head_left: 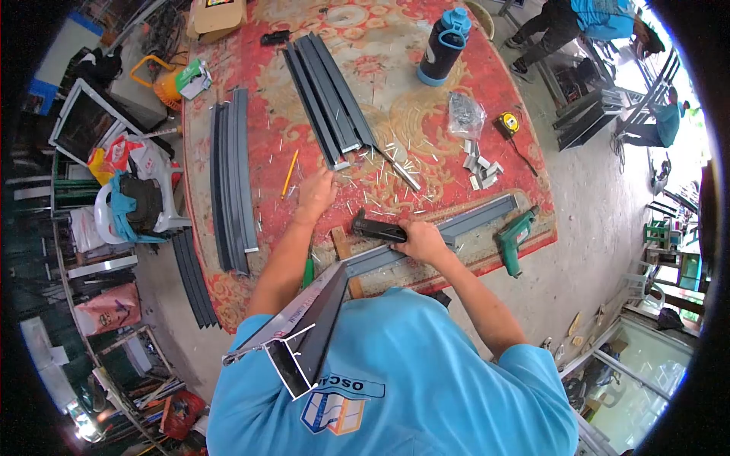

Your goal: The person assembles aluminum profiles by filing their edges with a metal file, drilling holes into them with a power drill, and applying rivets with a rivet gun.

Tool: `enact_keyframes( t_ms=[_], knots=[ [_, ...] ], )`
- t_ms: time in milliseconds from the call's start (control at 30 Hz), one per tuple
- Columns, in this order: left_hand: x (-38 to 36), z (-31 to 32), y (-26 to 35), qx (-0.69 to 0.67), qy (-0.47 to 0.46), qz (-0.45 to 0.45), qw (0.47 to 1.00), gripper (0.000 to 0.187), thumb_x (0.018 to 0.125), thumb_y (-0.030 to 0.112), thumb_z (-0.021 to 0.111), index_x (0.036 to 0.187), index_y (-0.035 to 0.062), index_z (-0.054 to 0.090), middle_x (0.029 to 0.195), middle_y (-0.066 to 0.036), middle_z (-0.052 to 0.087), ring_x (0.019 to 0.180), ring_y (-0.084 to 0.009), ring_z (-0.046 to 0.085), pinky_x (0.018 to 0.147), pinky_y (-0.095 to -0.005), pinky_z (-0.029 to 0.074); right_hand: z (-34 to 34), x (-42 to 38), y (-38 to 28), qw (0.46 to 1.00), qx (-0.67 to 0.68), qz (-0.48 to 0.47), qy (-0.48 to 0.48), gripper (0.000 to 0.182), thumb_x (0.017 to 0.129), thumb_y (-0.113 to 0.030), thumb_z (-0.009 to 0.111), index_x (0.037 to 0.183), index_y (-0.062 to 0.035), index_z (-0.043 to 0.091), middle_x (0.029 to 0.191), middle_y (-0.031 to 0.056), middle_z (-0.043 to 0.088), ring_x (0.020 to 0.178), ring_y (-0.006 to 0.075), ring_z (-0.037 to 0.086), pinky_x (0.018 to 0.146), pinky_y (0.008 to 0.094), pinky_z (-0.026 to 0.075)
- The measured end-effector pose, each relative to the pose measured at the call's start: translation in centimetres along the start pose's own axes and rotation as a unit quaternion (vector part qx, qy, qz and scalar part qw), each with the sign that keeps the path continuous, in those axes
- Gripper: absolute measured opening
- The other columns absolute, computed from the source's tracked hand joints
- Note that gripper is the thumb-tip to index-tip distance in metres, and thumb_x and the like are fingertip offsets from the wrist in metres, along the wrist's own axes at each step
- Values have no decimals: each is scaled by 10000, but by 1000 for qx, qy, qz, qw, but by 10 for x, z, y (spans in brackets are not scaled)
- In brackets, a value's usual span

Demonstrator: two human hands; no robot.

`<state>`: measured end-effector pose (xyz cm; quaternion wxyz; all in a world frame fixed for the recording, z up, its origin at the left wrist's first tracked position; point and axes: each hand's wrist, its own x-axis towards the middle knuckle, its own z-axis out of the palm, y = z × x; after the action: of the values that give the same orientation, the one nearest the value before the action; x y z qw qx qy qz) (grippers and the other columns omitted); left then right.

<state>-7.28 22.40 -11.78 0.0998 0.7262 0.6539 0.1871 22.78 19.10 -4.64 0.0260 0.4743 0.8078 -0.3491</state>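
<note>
My right hand (422,242) is closed around one end of a black hand tool (379,228), whose exact kind I cannot make out. It lies just over a grey metal profile (479,216) on the table. A second profile (323,323) meets this one at a corner and rises towards me, its hollow end facing the camera. My left hand (318,190) reaches forward, fingers drawn together, beside the ends of stacked grey profiles (323,95); what they hold is hidden. Thin, light, rivet-like pins (395,163) lie scattered to its right. A green handle (309,270) shows under my left forearm.
A patterned red cloth (266,152) covers the table. On it are a green drill (517,242), tape measure (507,124), metal brackets (483,167), plastic bag (465,114), bottle (445,47), pencil (290,174) and long profiles (231,178). People stand at the upper right.
</note>
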Motion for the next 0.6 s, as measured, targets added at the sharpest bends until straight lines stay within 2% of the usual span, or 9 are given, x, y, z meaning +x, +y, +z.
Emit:
enact_keyframes(
  t_ms=[133, 200, 233, 300, 333, 400, 433, 500, 600],
  knots=[
    [-6, 0, 3, -36, 16, -24, 999, 171, 859, 144, 640, 998, 46, 625, 924, -146, 634, 808, -361, 640, 723, -449, 519, -1, 0, 1, 1000, 9, 8, -8, 446, 726, -306, 780, 1071, -55, 652, 1008, 205, 648, 972, 384, 641, 842, 471, 515],
    [-14, -3, 11, -181, -20, -209, 961, 177, 897, 163, 640, 1016, 34, 616, 913, -139, 661, 763, -295, 661, 712, -383, 529, 0, -1, 2, 999, 35, -12, 31, 413, 704, -294, 795, 992, -32, 656, 946, 203, 632, 892, 401, 638, 785, 481, 511],
    [-18, -5, 12, -179, -22, -210, 961, 177, 897, 163, 640, 1016, 34, 616, 913, -139, 661, 763, -295, 661, 712, -383, 529, 0, -2, 3, 999, 38, -12, 30, 413, 704, -294, 795, 992, -32, 656, 946, 203, 632, 892, 401, 638, 785, 481, 511],
    [-28, -9, 16, -375, -6, -271, 886, 207, 907, 171, 662, 1046, 23, 624, 885, -95, 670, 747, -195, 656, 699, -315, 524, -1, 0, 5, 998, 56, -8, 31, 417, 708, -278, 797, 1015, -30, 661, 942, 210, 629, 905, 405, 633, 791, 479, 506],
    [-33, -24, 27, -374, -7, -271, 887, 207, 907, 171, 662, 1046, 23, 624, 885, -95, 670, 747, -195, 656, 699, -315, 524, -5, 0, 2, 998, 58, -8, 31, 417, 708, -278, 797, 1015, -30, 661, 942, 210, 629, 905, 405, 633, 791, 479, 506],
    [-48, -62, 55, -616, -80, -334, 709, 234, 901, 143, 676, 1082, 2, 628, 886, -49, 656, 782, -128, 631, 707, -280, 511, -15, -2, -3, 997, 77, 2, 12, 472, 727, -294, 783, 1120, -67, 653, 986, 234, 652, 948, 408, 638, 827, 492, 510],
    [-57, -77, 69, -616, -79, -336, 709, 234, 901, 143, 676, 1082, 2, 628, 886, -49, 656, 782, -128, 631, 707, -280, 511, -8, -1, 3, 997, 73, -10, 32, 460, 749, -299, 774, 1132, -73, 657, 960, 232, 663, 943, 404, 640, 829, 496, 504],
    [-71, -100, 91, -690, -166, -254, 657, 206, 915, 113, 649, 1079, -9, 638, 885, -43, 658, 799, -136, 631, 748, -272, 506, -9, 0, 5, 996, 89, 0, 16, 456, 762, -302, 767, 1139, -70, 656, 964, 234, 661, 956, 409, 636, 834, 497, 500],
    [-79, -110, 102, -683, -218, -238, 655, 152, 937, 59, 592, 1073, 4, 627, 903, -55, 658, 833, -147, 632, 767, -293, 511, -14, 0, 8, 993, 121, -5, -12, 447, 816, -336, 731, 1161, -62, 653, 949, 244, 658, 962, 427, 630, 840, 493, 494]
  ],
)
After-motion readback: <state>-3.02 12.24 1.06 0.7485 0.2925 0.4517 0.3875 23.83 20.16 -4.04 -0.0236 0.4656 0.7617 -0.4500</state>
